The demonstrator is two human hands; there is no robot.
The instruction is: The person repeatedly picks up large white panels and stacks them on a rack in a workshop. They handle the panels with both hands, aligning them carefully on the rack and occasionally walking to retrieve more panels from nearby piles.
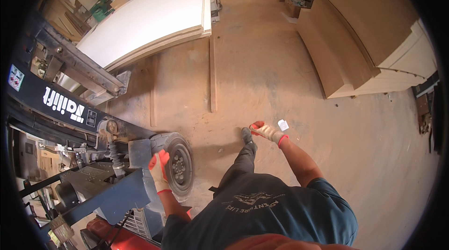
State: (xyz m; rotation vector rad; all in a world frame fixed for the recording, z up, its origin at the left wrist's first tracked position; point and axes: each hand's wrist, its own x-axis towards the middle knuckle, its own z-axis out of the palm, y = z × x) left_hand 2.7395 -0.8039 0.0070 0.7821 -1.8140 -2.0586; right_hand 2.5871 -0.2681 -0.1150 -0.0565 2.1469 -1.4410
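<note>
My left hand point(160, 169), in a cream work glove with red-coated fingers, hangs in front of the forklift's black front wheel point(181, 165). Its fingers are curled in, with nothing seen in them. My right hand point(266, 132) wears a matching glove with a red cuff. It is held out over the floor, fingers likewise curled and no object showing. Just beyond it lies a small white scrap of paper point(283, 125). The forklift point(117, 194), dark blue with a black mast, stands close on my left. Whether my left hand touches it, I cannot tell.
Ahead on the left lies a stack of large white-topped boards point(154, 16). Wooden strips point(213, 77) lie on the dusty brown floor point(252, 63) near it. Tall stacks of brown boards point(336, 49) stand at the right. Cardboard boxes point(295, 4) sit farther back.
</note>
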